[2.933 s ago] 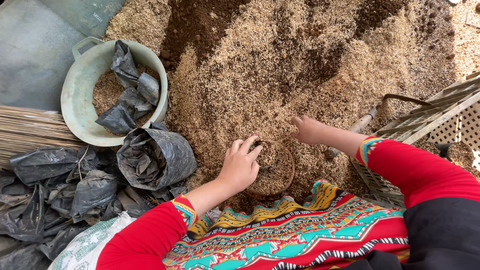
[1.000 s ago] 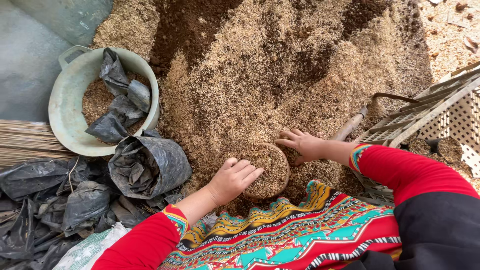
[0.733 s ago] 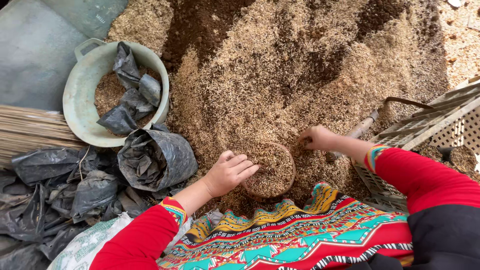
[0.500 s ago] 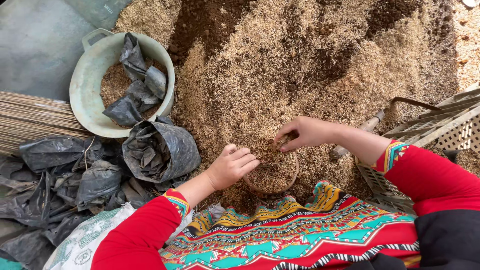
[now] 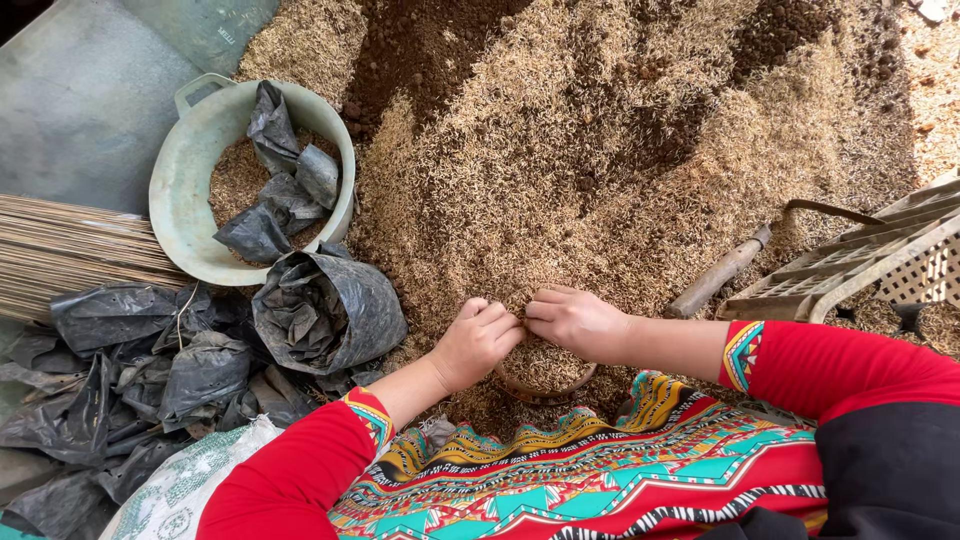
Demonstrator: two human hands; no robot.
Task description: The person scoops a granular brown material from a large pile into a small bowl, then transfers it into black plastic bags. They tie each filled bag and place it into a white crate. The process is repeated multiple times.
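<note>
A small round container, filled with straw-coloured husk mix, sits at the near edge of a big heap of husks and dark soil. My left hand and my right hand meet over its far rim, fingers curled and fingertips almost touching, pressing into the husks. Both sleeves are red with patterned cuffs. A colourful patterned cloth covers my lap just below the container.
A pale green basin with husks and black plastic bags stands at the left. An open black bag and a pile of crumpled black bags lie beside it. A wooden-handled tool and a plastic crate are on the right.
My right hand came in from the heap to the container's rim. My left hand shifted right to meet it, and both hands are now curled together over the husks.
</note>
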